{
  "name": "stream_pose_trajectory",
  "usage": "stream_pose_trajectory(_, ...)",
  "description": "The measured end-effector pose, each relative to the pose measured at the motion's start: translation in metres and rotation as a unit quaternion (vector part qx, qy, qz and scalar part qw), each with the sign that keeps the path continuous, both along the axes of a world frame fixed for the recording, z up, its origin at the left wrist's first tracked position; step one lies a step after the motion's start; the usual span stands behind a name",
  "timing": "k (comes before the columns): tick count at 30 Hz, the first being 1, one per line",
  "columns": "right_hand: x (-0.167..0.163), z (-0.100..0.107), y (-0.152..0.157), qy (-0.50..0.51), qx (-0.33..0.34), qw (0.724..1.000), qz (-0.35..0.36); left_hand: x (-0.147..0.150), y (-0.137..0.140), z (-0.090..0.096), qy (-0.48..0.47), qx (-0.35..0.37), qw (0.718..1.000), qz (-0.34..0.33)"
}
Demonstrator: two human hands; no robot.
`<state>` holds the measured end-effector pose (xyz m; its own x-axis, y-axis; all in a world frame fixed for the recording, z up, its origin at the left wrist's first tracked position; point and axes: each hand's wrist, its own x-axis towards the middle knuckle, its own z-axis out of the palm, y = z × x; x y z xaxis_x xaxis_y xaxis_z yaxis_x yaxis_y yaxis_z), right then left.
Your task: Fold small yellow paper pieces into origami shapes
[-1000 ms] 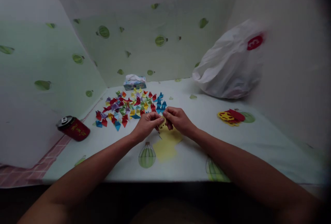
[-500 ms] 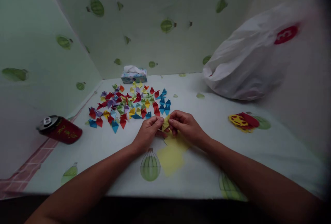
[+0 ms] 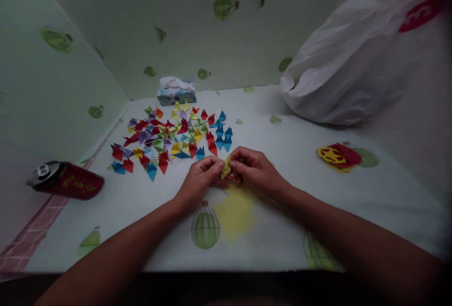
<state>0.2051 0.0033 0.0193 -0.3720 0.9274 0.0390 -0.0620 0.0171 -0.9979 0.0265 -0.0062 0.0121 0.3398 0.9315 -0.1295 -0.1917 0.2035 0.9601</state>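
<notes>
Handling Hazards: Folded Yellow Paper

Hold state: the left hand (image 3: 205, 174) and the right hand (image 3: 252, 169) each pinch a small folded piece of yellow paper (image 3: 226, 167) between thumb and fingers. The piece is above the desk (image 3: 263, 134), midway between its left and right edges, just beyond flat yellow paper sheets (image 3: 235, 216) lying toward the front edge.

1. Skewed crease. Likely cause: uneven pull between the two grips; the fingertips cover much of the piece and obscure its edges.
2. Tear. Likely cause: thumbs drawn apart too hard across a fold.
3. Drop. Likely cause: a loosened pinch. The piece could land on the like-coloured sheets and be hard to pick out.
4. Scatter. Likely cause: a sweep of the left hand toward the back left corner, into the loose multicoloured folded-paper shapes (image 3: 182, 127).
5. Knocked can. Likely cause: the left forearm (image 3: 141, 235) swinging toward the left edge, where a dark red metal drink can (image 3: 74, 181) sits. Whether it contains liquid cannot be told; any spill could soak the paper.
</notes>
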Motion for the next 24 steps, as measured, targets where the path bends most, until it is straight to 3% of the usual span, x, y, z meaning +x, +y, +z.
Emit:
stream_pose_trajectory(12,-0.0016,-0.0056,-0.0006,-0.008,0.003,1.0,0.001,-0.0015,0.0032,-0.0013,0.042,0.008,0.999,0.012)
stream_pose_trajectory(21,-0.0038,-0.0083,-0.0043,-0.074,0.086,0.993,-0.043,-0.001,0.0024,0.0026,0.114,0.086,0.987,0.069)
stream_pose_trajectory(24,-0.0044,-0.0088,-0.0061,-0.066,0.101,0.991,-0.054,-0.0026,0.003,0.0017,0.15,0.183,0.968,0.08)
